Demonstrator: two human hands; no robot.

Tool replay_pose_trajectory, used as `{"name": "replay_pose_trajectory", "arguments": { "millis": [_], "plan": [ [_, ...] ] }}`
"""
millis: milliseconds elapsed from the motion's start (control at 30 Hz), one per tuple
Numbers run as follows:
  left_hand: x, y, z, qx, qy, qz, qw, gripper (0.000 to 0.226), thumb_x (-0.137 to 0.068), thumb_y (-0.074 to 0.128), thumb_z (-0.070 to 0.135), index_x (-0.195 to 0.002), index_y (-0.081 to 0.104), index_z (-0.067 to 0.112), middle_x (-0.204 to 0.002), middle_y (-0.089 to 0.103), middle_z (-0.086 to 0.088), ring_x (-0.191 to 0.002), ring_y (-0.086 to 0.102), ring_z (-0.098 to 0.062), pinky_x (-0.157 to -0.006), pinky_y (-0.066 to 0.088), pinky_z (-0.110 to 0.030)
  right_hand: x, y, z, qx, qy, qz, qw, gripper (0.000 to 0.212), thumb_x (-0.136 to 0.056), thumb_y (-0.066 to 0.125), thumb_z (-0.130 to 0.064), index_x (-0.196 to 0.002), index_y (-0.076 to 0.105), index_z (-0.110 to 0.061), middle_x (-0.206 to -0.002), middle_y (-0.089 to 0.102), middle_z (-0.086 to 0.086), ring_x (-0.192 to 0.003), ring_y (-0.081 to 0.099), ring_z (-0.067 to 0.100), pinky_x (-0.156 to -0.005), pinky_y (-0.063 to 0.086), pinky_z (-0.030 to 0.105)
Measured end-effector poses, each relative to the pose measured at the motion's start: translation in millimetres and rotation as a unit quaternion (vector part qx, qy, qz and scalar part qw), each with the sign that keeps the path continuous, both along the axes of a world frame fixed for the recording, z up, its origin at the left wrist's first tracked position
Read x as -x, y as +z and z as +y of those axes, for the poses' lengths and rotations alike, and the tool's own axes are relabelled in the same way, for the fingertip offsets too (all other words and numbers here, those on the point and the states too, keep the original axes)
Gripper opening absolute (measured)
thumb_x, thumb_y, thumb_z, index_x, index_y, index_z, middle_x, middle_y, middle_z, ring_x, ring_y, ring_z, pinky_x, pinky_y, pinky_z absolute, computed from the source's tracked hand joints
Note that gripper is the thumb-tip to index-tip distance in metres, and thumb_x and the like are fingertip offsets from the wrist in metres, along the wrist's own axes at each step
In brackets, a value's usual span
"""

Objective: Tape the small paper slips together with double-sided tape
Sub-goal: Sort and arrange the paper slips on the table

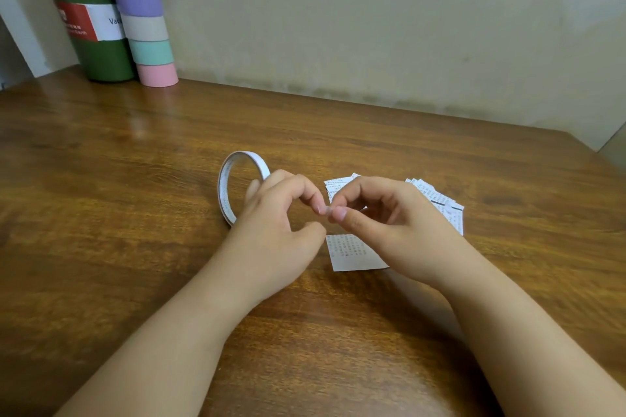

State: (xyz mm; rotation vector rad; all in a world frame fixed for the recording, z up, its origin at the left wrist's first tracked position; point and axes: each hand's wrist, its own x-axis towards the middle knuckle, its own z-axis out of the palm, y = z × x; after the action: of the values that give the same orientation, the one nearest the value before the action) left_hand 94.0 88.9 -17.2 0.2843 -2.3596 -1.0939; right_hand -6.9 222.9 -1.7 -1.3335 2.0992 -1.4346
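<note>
Tape roll is standing on edge on the wooden table, with the left hand curling its fingers around the near side, probably to steady it. Right hand is pinching thumb against forefinger at the left fingertips; whether a tape end is held there cannot be told. One paper slip is lying flat just below both hands, seemingly ready for tape. Remaining slips are lying fanned behind the right hand.

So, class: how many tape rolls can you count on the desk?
1: the white tape roll stands on edge beside the left hand. Anything behind the hands is hidden.
</note>
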Motion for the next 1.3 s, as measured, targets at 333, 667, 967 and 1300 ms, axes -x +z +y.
{"name": "replay_pose_trajectory", "arguments": {
  "millis": [333,667,967,1300],
  "plan": [
    [1,-8,-2,0.139,0.030,-0.058,0.988,0.058,-0.080,0.051,0.018,-0.131,0.037,0.040,-0.109,0.036,0.020,-0.100,0.024,-0.006,-0.095,0.029,-0.022,13,6,9,-0.042,-0.020,-0.083,0.995,0.013,-0.088,0.066,-0.016,-0.076,0.069,-0.014,-0.071,0.061,-0.005,-0.071,0.051,0.010,-0.071,0.041,0.028],
    [0,-6,1,0.137,-0.033,-0.058,0.988,0.024,-0.080,0.051,0.013,-0.084,0.066,0.031,-0.091,0.058,0.020,-0.090,0.031,-0.006,-0.081,0.028,-0.013,32,16,18,-0.296,0.051,-0.234,0.925,0.025,-0.098,0.042,-0.003,-0.087,0.064,-0.010,-0.057,0.042,-0.007,-0.044,0.029,0.005,-0.039,0.024,0.014],
    [0,-9,2,0.157,-0.078,-0.096,0.980,0.028,-0.082,0.048,0.014,-0.094,0.066,0.031,-0.094,0.061,0.018,-0.097,0.033,-0.006,-0.083,0.027,-0.012,29,5,20,-0.296,0.016,-0.247,0.922,0.027,-0.098,0.040,-0.010,-0.086,0.064,-0.012,-0.052,0.034,-0.006,-0.040,0.022,0.005,-0.036,0.018,0.016],
    [1,-12,3,0.169,-0.085,-0.105,0.976,0.031,-0.082,0.047,0.012,-0.097,0.065,0.031,-0.095,0.058,0.020,-0.089,0.030,-0.004,-0.081,0.028,-0.008,20,1,15,-0.291,-0.031,-0.205,0.934,0.031,-0.095,0.038,-0.006,-0.085,0.067,-0.012,-0.049,0.036,-0.006,-0.039,0.024,0.007,-0.036,0.020,0.017]
  ]
}}
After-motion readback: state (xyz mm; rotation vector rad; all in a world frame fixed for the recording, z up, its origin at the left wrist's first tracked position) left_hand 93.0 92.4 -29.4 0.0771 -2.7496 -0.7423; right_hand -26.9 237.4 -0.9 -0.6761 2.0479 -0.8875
